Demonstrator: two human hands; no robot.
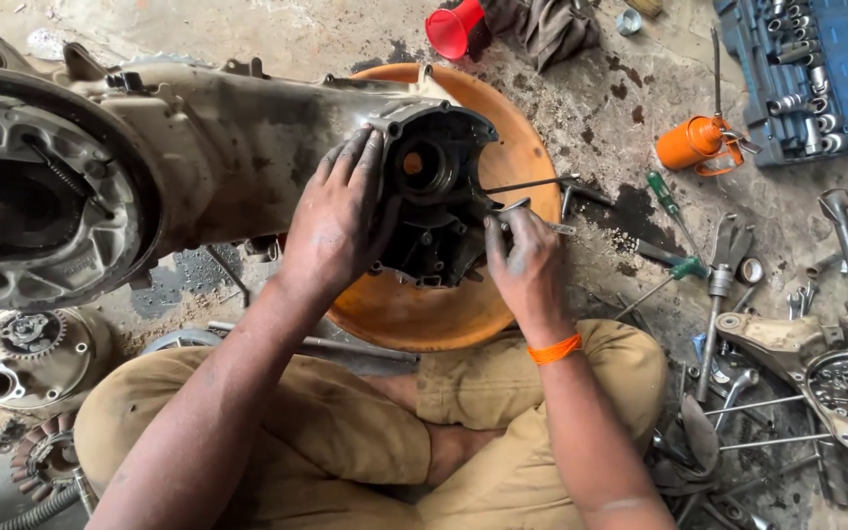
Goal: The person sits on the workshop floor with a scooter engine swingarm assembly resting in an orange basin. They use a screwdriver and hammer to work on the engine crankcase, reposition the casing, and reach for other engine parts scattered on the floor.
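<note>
The left hand covered the engine casing face just beside the dark crank cavity, the right hand hid most of the small metal tool it pinched, and the blue socket tray, well apart, ran off the frame's edge

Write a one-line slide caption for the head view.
Left hand steadies a grimy grey metal engine casing over an orange round basin; right hand works a thin metal tool.
</note>
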